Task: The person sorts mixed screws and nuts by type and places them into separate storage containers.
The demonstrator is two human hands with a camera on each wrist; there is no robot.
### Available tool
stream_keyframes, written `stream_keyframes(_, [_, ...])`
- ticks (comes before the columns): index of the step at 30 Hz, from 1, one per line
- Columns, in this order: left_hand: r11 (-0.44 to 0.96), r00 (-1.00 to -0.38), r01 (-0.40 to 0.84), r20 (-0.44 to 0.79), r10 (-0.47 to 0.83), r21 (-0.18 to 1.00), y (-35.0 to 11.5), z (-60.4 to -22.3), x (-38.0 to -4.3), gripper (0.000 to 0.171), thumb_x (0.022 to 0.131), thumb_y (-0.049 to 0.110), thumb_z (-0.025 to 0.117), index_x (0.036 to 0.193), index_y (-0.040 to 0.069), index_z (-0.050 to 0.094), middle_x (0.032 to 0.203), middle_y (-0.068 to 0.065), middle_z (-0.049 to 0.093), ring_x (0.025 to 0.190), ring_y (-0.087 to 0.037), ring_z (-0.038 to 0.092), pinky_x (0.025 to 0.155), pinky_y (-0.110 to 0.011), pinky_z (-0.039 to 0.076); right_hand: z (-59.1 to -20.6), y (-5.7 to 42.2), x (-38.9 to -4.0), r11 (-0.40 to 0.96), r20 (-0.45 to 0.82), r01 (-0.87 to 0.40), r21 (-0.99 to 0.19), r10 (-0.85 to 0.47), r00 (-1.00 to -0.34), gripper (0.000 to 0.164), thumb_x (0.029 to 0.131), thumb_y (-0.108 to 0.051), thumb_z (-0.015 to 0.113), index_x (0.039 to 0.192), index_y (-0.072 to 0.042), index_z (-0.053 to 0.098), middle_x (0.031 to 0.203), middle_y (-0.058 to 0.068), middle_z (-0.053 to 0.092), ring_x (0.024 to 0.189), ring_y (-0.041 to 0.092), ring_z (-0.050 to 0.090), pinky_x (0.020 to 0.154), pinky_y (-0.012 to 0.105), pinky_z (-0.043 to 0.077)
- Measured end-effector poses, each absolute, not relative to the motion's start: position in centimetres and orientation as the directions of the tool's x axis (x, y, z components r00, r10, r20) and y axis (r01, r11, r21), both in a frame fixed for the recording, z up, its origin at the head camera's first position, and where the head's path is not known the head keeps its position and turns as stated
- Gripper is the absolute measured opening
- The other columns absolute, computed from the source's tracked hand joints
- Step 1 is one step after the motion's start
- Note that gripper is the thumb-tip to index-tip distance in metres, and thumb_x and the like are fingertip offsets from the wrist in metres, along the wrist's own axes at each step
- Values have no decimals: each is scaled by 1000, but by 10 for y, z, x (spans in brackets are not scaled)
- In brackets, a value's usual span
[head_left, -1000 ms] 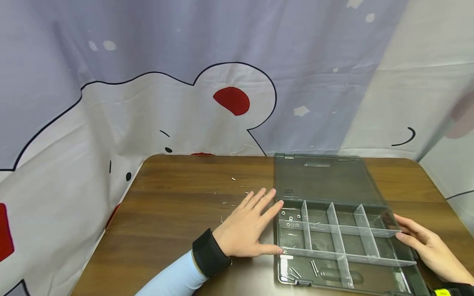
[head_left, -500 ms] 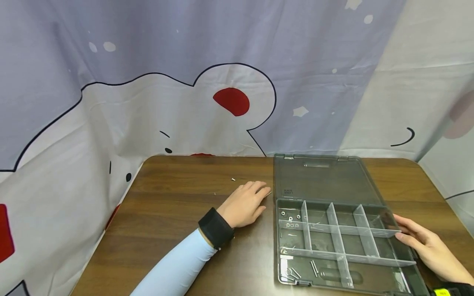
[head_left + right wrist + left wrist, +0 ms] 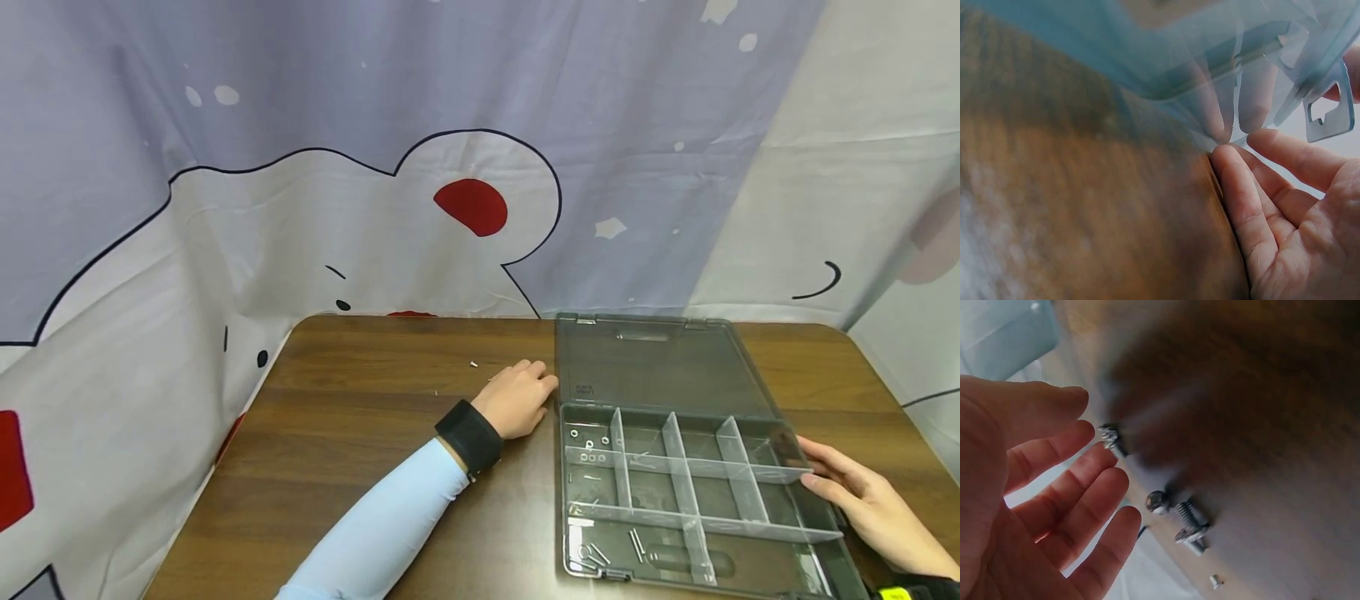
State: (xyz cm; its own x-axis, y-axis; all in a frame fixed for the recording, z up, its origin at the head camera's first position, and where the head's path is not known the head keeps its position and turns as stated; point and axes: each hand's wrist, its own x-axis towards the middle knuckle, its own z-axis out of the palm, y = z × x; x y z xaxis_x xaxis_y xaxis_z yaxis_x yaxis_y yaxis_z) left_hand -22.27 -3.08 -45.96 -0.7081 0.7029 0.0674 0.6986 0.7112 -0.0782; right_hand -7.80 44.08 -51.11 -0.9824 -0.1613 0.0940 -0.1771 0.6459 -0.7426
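Observation:
My left hand (image 3: 517, 402) reaches down to the table just left of a clear grey compartment box (image 3: 678, 467). In the left wrist view its fingers bend loosely, thumb apart from them. One small screw (image 3: 1111, 439) lies by the fingertips, and more screws (image 3: 1190, 515) lie beside it on the wood. My right hand (image 3: 866, 504) rests against the box's right side, thumb at the rim. The right wrist view has its fingertips (image 3: 1230, 153) touching the outer wall near a clear latch (image 3: 1333, 109). The box's lid (image 3: 652, 362) is laid back.
Nuts (image 3: 589, 444) lie in the box's back left compartment. Metal pins (image 3: 636, 544) lie in the front left one. A small screw (image 3: 473, 364) lies near the table's far edge. Behind the wooden table (image 3: 322, 467) hangs a printed curtain (image 3: 315, 225).
From the box's left edge my left hand has moved back over the scattered hardware, its spread fingers drawing in, then slid slightly right and away. The right hand and box have stayed put.

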Motion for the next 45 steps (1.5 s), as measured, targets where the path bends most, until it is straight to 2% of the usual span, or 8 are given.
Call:
stream_keyframes(10, [735,-730,676,80,678,-52,-29,-463,-222,22,98,12,62,117,16,73,106,-2,70,93,-22,70,79,-37,60,-512,441,-79,637,102,-189,-747,-171,-980,54,106,-3,52,156,7,35,136,-45,36,116,-32,35,82,-2,37])
stream_keyframes(17, [750,-745,656,88,661,-78,-42,-465,-221,17,91,8,66,103,17,74,98,-2,70,87,-22,68,78,-36,59,-511,441,-79,639,106,-196,-744,-177,-979,53,106,-2,51,155,8,34,136,-45,36,116,-31,35,82,-2,37])
stream_keyframes(22, [766,-759,633,106,642,-112,-50,-469,-223,13,93,9,66,103,15,71,98,-4,72,88,-23,68,80,-38,59,-512,442,-78,648,94,-181,-740,-167,-981,54,106,-4,52,155,8,34,135,-44,34,115,-33,34,82,-3,36])
stream_keyframes(29, [771,-761,623,126,637,-134,-54,-475,-222,11,92,12,67,102,12,62,96,-3,72,86,-23,66,76,-36,56,-515,443,-77,644,91,-187,-742,-179,-980,54,107,-4,50,156,7,32,135,-43,32,115,-33,31,81,-3,35])
stream_keyframes(34, [757,-743,643,143,654,-117,-57,-468,-215,17,89,13,68,106,11,65,96,-3,69,85,-21,65,79,-33,56,-516,443,-77,641,96,-188,-744,-175,-980,54,106,-3,51,156,6,33,136,-43,33,116,-32,33,81,-2,36])
stream_keyframes(41, [724,-708,690,233,667,26,-57,-445,-190,11,87,9,63,98,10,64,86,0,58,71,-14,57,64,-27,53,-513,442,-77,646,96,-181,-741,-165,-982,54,106,-4,52,156,6,34,137,-43,33,116,-33,34,82,-3,35])
stream_keyframes(45, [684,-659,729,293,693,25,-52,-432,-173,9,88,10,63,97,11,61,84,2,58,71,-13,60,65,-28,54,-513,442,-76,653,86,-175,-737,-166,-982,53,107,-5,51,156,6,33,136,-44,32,115,-33,33,80,-3,35])
